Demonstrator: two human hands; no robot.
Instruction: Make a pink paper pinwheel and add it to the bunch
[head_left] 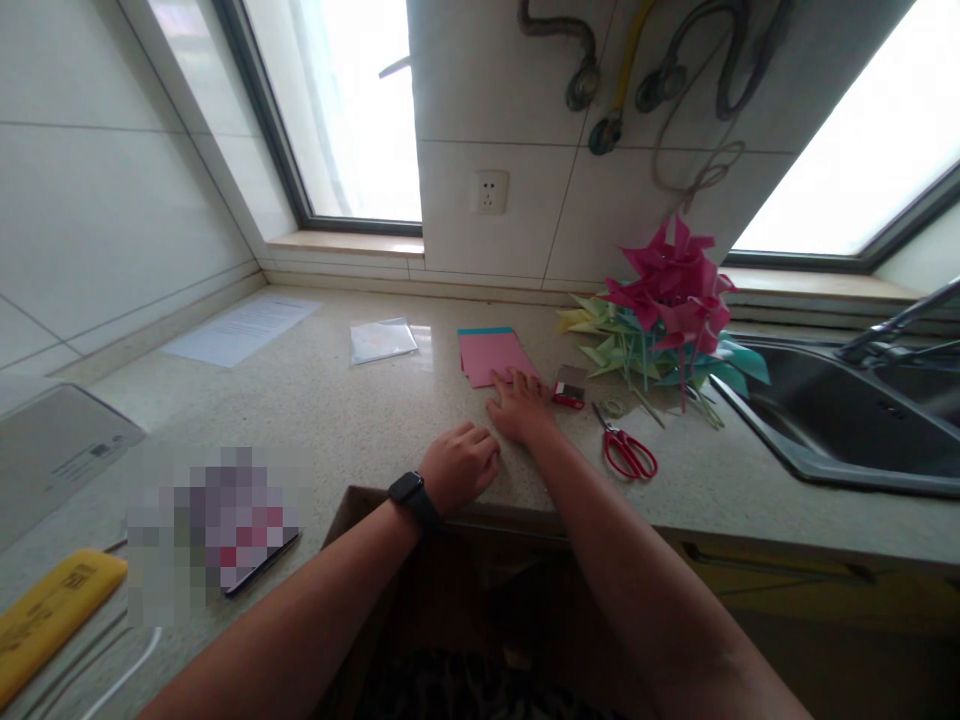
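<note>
A small stack of coloured paper (496, 352), pink on top with a blue strip at its far edge, lies on the counter. My right hand (521, 405) rests on its near edge, fingers outstretched, flat and gripping nothing. Nearer to me, my left hand (459, 465) is loosely curled on the counter's front edge, with a dark watch (409, 490) on the wrist. No object shows in its fingers. Just right of my right hand is a small red and grey box (570, 387). Red-handled scissors (628, 452) lie further right, below a small coil (613, 406).
Paper pinwheels (675, 290) in pink, yellow, green and blue are heaped before the sink (862, 430). A clear packet (382, 340) and a printed sheet (244, 328) lie at the back left. A yellow power strip (64, 615) and a blurred-out device (240, 520) sit front left.
</note>
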